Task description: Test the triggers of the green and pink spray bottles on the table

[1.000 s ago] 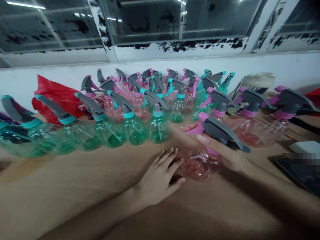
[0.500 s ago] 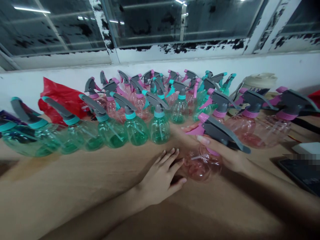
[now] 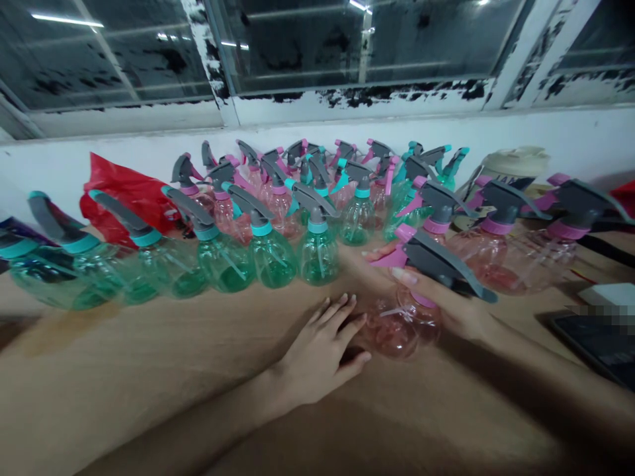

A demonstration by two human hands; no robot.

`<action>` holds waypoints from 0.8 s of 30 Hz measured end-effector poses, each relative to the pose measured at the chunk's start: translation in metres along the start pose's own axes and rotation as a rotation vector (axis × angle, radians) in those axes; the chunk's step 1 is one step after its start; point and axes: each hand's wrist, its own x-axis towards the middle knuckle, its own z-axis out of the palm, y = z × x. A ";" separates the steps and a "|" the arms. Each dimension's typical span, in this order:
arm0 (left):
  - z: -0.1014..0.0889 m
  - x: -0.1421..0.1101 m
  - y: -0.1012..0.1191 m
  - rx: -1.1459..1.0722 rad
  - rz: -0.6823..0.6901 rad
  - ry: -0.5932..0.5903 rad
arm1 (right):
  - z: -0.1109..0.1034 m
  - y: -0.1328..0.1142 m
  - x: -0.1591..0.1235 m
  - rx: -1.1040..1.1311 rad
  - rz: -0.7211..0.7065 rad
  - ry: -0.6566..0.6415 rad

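My right hand (image 3: 446,297) grips a pink spray bottle (image 3: 397,330) around its grey and pink trigger head. The bottle's clear pink body tilts over the table, its base toward my left hand. Flat on the table lies my left hand (image 3: 322,350), fingers stretched out, close beside the bottle's base; whether the fingertips touch it I cannot tell. A green spray bottle (image 3: 317,254) with a turquoise collar stands just beyond my hands, at the end of a row of similar green ones. To the right, a pink spray bottle (image 3: 489,254) stands among others.
Behind the front row, several more pink and green bottles stand along the white wall (image 3: 149,135). A red plastic bag (image 3: 122,198) sits at the back left. At the right are a beige container (image 3: 516,162), a white box (image 3: 610,294) and a phone (image 3: 595,344).
The view has shifted very slightly, so the bottles on the left appear a little further right. Both hands and the held bottle keep nearly the same position.
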 end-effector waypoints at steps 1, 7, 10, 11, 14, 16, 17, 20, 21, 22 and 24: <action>0.000 0.000 0.000 -0.003 -0.002 0.001 | -0.001 0.002 0.000 0.017 0.017 -0.009; 0.001 0.000 0.000 -0.011 -0.008 0.008 | 0.004 -0.001 0.001 0.058 0.031 0.002; -0.001 0.000 0.001 -0.001 -0.007 -0.002 | 0.006 -0.008 0.002 0.019 -0.014 0.027; -0.001 0.000 0.001 0.003 -0.008 -0.006 | 0.006 -0.010 0.003 0.003 -0.028 0.027; -0.002 0.000 0.001 0.010 -0.007 -0.013 | 0.004 -0.011 0.003 -0.033 -0.034 0.003; -0.001 0.000 0.001 0.010 -0.002 -0.011 | 0.003 -0.008 0.002 -0.035 -0.018 -0.005; -0.001 0.000 0.001 0.010 0.000 -0.007 | 0.002 -0.007 0.002 -0.035 -0.007 -0.006; 0.000 0.000 0.000 0.015 0.002 0.006 | 0.002 -0.004 0.001 -0.033 0.002 0.008; 0.001 0.000 0.000 0.017 0.002 0.007 | 0.002 -0.004 0.001 -0.033 -0.001 0.012; 0.001 0.000 0.000 0.017 0.002 0.007 | 0.002 -0.005 0.002 -0.032 -0.006 0.017; 0.000 0.000 0.000 0.013 0.001 0.001 | 0.003 -0.007 0.002 -0.033 -0.012 0.019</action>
